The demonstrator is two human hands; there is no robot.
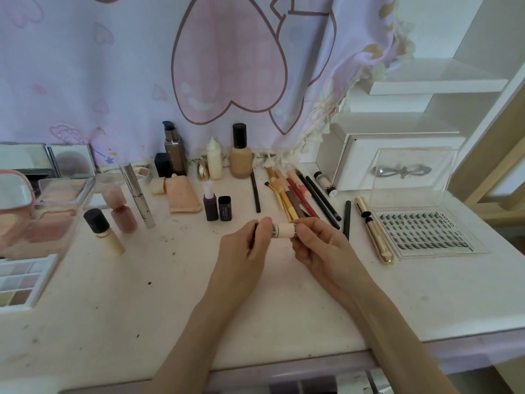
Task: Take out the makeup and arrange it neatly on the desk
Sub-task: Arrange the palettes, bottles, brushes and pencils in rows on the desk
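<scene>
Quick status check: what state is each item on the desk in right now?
Small white tube with black lettering: held between both hands.
Left hand: gripping tube.
Right hand: gripping tube.
Purple lipstick: uncapped, upright.
Clear-lidded lash case: open.
Eyeshadow palette: open.

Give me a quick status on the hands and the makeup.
Left hand and right hand both grip a small white tube above the desk. Pencils and brushes lie just behind. Nothing blocking.
</scene>
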